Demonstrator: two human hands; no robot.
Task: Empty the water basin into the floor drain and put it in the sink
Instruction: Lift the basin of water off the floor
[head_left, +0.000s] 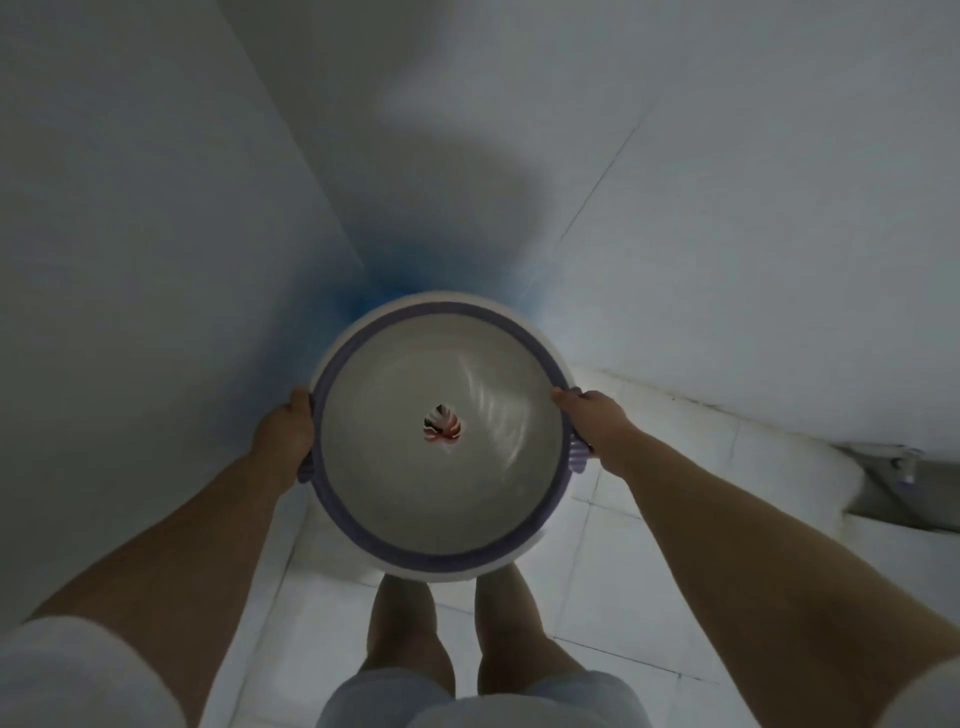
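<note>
Basin (441, 499) gripped at rim by left hand (284, 431) and right hand (597, 421); fingers hidden beneath, floor drain unseen.

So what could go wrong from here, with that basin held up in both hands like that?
Water seems to ripple inside the basin, so a tilt could slop it onto the tiled floor near the bare legs, a slip hazard. The left hand and right hand grip only the rim, and a wet rim might slide. No floor drain is in view, so pouring now could miss it.
</note>
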